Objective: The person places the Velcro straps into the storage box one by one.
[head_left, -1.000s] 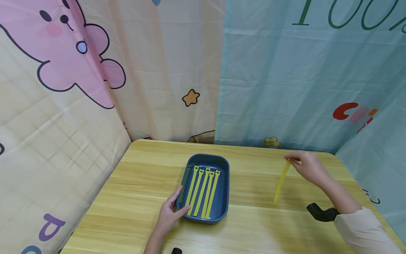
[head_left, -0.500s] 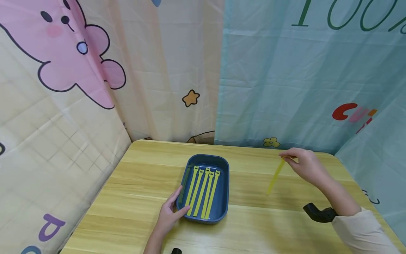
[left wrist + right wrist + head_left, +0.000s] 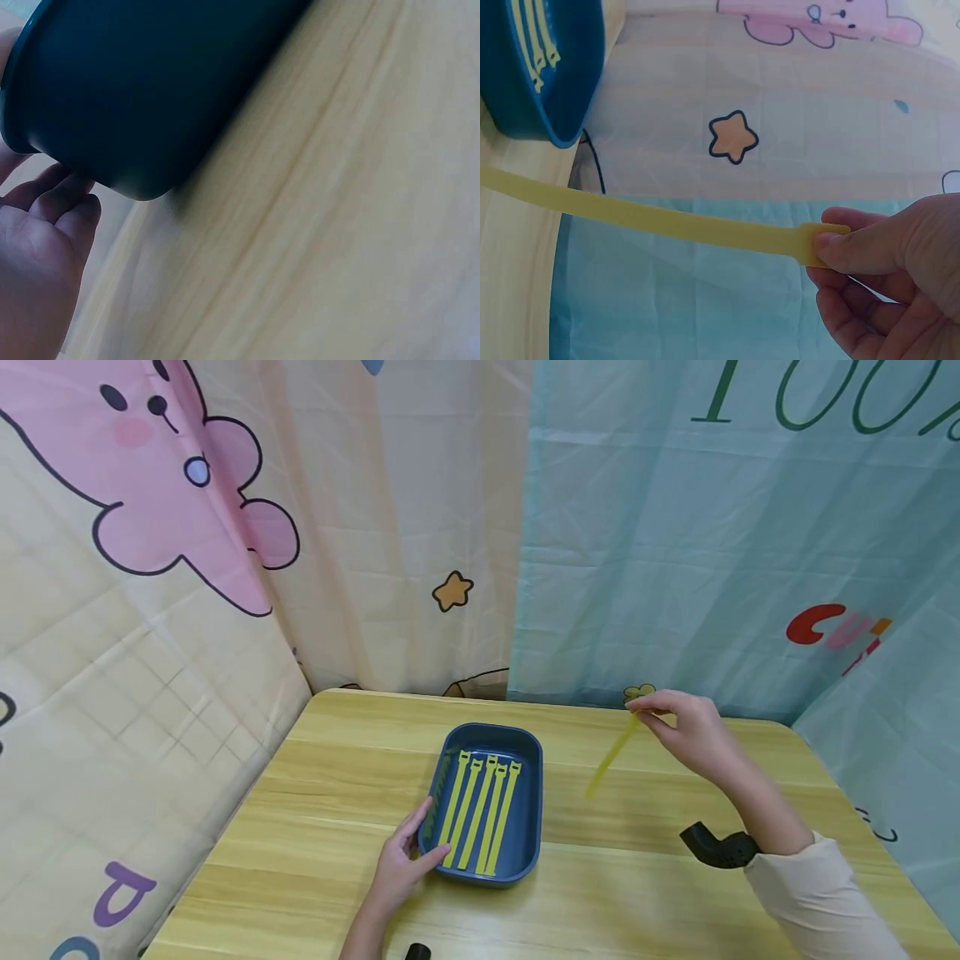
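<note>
One yellow strap [image 3: 611,755] pinched in right hand [image 3: 686,731] — left hand [image 3: 401,864], fingers relaxed, touches blue tray [image 3: 525,827]

Over the last second the right hand [image 3: 686,731] has risen off the table [image 3: 645,893] and swung left, toward the blue tray [image 3: 528,793]. The yellow strap [image 3: 611,758] pinched at its head end has travelled with it. It hung nearly straight down below the pinch; now it trails down and to the left, its free end apparently clear of the tabletop, though blur makes that hard to judge.
</note>
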`<state>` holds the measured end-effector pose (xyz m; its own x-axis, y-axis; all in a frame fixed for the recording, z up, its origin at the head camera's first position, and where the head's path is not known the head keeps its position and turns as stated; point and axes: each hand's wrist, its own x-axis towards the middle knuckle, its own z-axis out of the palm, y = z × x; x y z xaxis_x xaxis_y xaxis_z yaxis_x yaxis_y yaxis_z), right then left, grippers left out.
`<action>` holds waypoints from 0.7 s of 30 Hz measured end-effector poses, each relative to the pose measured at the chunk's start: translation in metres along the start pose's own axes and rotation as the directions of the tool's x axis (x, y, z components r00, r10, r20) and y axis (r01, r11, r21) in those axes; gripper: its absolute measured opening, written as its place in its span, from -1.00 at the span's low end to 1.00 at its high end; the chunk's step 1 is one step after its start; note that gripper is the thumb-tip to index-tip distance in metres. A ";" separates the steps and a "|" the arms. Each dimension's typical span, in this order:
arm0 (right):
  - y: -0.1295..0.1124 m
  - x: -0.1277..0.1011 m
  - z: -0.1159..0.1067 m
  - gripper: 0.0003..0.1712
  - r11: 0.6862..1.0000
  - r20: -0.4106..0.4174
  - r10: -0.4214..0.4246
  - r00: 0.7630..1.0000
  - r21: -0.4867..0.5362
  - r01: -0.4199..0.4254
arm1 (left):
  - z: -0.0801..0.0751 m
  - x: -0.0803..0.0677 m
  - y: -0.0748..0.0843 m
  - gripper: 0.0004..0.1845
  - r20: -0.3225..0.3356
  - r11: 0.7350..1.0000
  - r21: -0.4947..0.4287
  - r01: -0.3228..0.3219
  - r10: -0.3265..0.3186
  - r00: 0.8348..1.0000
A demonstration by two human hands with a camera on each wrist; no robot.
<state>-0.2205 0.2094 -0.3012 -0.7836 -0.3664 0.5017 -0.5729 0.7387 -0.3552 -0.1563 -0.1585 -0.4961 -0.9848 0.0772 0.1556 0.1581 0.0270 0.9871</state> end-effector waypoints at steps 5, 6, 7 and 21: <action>-0.008 0.008 0.002 -0.74 0.999 -0.041 -0.028 0.999 0.035 0.030 | 0.000 0.000 0.000 -0.27 0.010 1.000 -0.005 -0.028 0.028 1.000; -0.010 0.009 0.002 -0.74 0.999 -0.047 -0.035 0.998 0.036 0.037 | 0.000 -0.001 0.000 -0.27 0.010 1.000 0.000 -0.030 0.030 0.999; -0.011 0.011 0.002 -0.74 0.998 -0.052 -0.040 0.998 0.038 0.042 | 0.000 -0.001 0.001 -0.27 0.010 1.000 -0.004 -0.027 0.027 1.000; -0.035 0.016 0.007 -0.74 0.976 -0.053 -0.057 0.997 0.206 0.067 | -0.001 0.000 -0.003 -0.23 0.005 1.000 -0.027 0.007 -0.007 1.000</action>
<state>-0.2152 0.1736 -0.2866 -0.7360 -0.3773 0.5621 -0.6610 0.5801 -0.4761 -0.1571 -0.1592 -0.4989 -0.9855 0.0816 0.1486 0.1492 0.0006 0.9888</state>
